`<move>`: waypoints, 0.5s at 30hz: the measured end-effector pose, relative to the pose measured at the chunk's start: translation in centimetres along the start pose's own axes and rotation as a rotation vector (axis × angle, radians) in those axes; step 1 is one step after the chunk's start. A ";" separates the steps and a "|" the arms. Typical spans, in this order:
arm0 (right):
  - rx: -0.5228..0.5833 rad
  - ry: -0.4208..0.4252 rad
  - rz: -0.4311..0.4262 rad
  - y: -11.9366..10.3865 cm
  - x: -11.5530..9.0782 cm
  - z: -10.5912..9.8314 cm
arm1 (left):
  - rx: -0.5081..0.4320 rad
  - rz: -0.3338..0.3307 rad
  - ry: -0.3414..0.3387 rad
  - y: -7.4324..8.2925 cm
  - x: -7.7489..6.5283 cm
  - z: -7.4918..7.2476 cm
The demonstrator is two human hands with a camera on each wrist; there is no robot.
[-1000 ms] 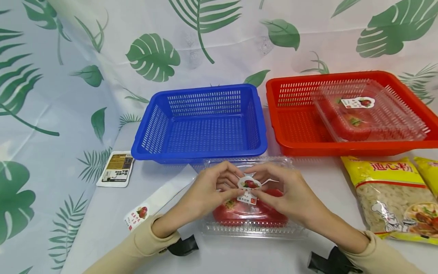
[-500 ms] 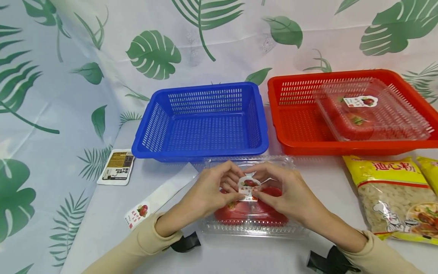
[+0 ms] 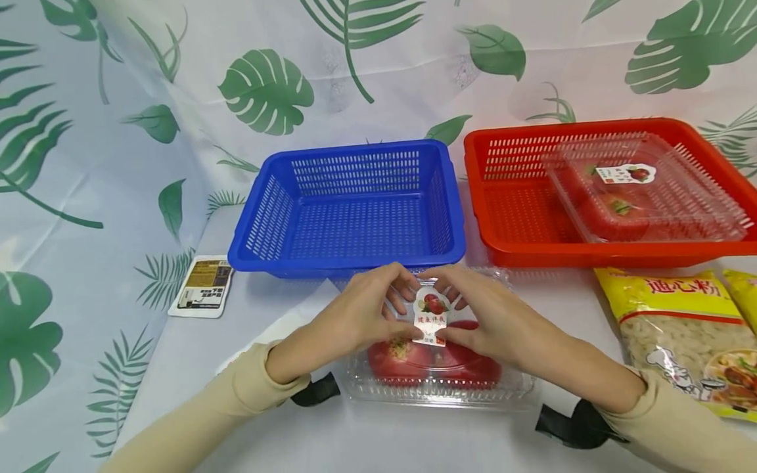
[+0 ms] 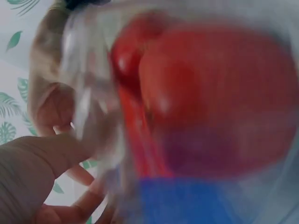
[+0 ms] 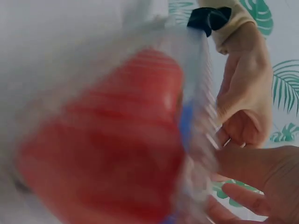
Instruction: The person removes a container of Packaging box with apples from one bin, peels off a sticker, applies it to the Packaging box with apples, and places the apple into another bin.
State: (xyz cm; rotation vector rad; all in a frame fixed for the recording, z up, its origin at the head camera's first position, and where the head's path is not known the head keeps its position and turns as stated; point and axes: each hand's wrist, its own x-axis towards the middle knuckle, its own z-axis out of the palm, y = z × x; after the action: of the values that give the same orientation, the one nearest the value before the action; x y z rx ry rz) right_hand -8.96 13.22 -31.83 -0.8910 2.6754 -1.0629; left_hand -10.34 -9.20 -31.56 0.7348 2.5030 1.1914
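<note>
A clear plastic box (image 3: 378,390) of red tomatoes (image 3: 399,358) sits before me. A white sticker label (image 3: 430,309) with a red fruit picture appears over the middle of its lid. My left hand (image 3: 361,322) has its thumb at the label's lower left edge. At the lower right edge is the thumb of my right hand (image 3: 503,315). The other fingers of both hands arch forward, apart from the label's printed face. Both wrist views show blurred tomatoes (image 4: 210,98) through the plastic, with my left thumb (image 4: 60,151) and right thumb (image 5: 252,168) at its side.
A blue basket (image 3: 260,263) stands behind the box. The red basket (image 3: 514,253) holds another labelled tomato box (image 3: 692,203). Yellow pasta bags (image 3: 668,328) lie at right. A white backing strip (image 3: 290,322) is partly under my left arm; a small packet (image 3: 204,289) lies at left.
The label has gone from bent to flatter, with more of its face showing. My fingers have spread away from its upper part, while both thumbs stay at its lower edge.
</note>
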 end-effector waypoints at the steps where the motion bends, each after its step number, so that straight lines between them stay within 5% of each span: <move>1: -0.017 -0.021 -0.002 -0.1 0.3 -0.3 | 0.016 -0.010 -0.017 0.0 0.1 -0.2; 7: -0.062 -0.109 -0.003 -0.3 1.9 -1.3 | 0.084 -0.074 -0.117 0.4 0.9 -1.1; 15: -0.034 -0.097 -0.027 0.0 2.5 -1.4 | 0.104 -0.134 -0.137 0.6 1.3 -0.8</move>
State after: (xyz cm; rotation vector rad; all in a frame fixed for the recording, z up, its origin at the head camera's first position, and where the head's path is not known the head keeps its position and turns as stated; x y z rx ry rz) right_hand -11.47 12.61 -30.61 -0.9621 2.6166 -0.9571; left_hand -11.53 -8.66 -30.60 0.6393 2.4714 0.9396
